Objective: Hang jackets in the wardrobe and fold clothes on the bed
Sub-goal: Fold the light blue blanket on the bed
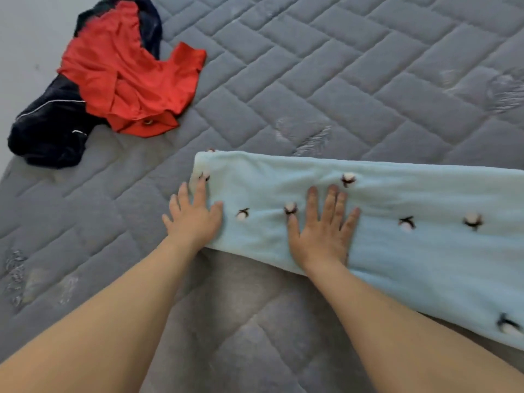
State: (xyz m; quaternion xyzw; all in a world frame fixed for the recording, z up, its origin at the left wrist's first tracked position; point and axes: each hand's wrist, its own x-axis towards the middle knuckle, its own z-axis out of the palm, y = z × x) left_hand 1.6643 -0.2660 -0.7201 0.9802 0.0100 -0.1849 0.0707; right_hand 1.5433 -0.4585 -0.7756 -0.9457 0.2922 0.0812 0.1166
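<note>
A pale blue fleecy garment point(411, 199) with small cotton-boll prints lies folded into a long band across the grey quilted mattress point(312, 80), running off the right edge of the view. My left hand point(192, 217) lies flat at the band's left end, fingers straight, partly on the cloth and partly on the mattress. My right hand point(323, 228) presses flat on the cloth a little to the right, fingers spread. At the far left a crumpled red garment point(127, 78) lies on top of a dark navy one point(51, 131) with thin white piping.
The mattress's left edge runs close to the dark garment, with a pale floor or wall point(25, 52) beyond it. Bare quilted surface stretches behind the blue band and in front of it under my forearms.
</note>
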